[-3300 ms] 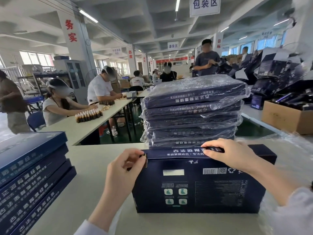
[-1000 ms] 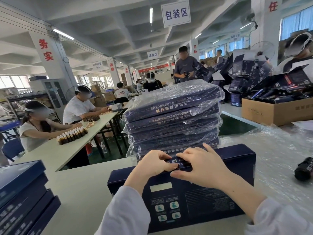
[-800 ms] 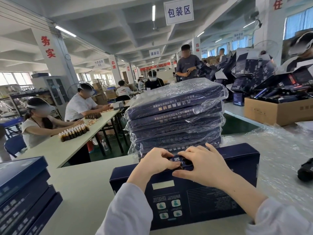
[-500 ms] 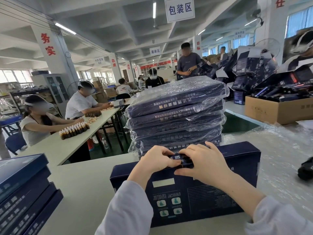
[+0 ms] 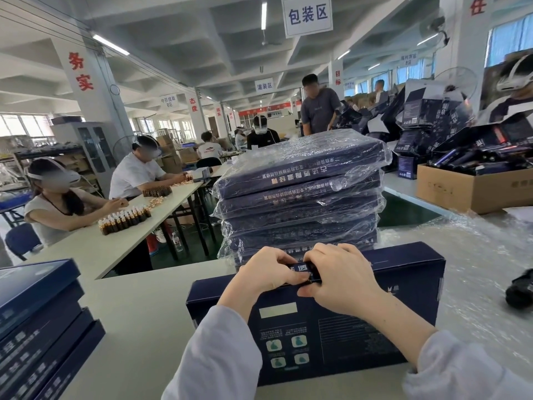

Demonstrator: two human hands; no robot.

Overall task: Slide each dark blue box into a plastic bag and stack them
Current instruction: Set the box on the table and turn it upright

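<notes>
While it stands on one long edge on the bench [image 5: 138,319], the box [image 5: 360,327] is unbagged and shows its printed back to the wearer.
Long axis: left to right, square across the body.
Hands: left hand [image 5: 266,274] and right hand [image 5: 341,284] both curl over the top edge at mid-length and pinch it, knuckles almost meeting.
Far side, just beyond the box: bagged stack [image 5: 302,197], several boxes in film; whether it touches the box cannot be told.
Right: bags [image 5: 476,255], clear film spread on the bench, reaching past the box's right end.
Near left, well apart: bare stack [image 5: 37,313] of unbagged boxes.
Judgement: bagging is not yet begun for this box. Its right end points at the bags, so the right hand is nearer to fetch film while the left steadies. Sliding would likely go endwise, along the long axis.
</notes>
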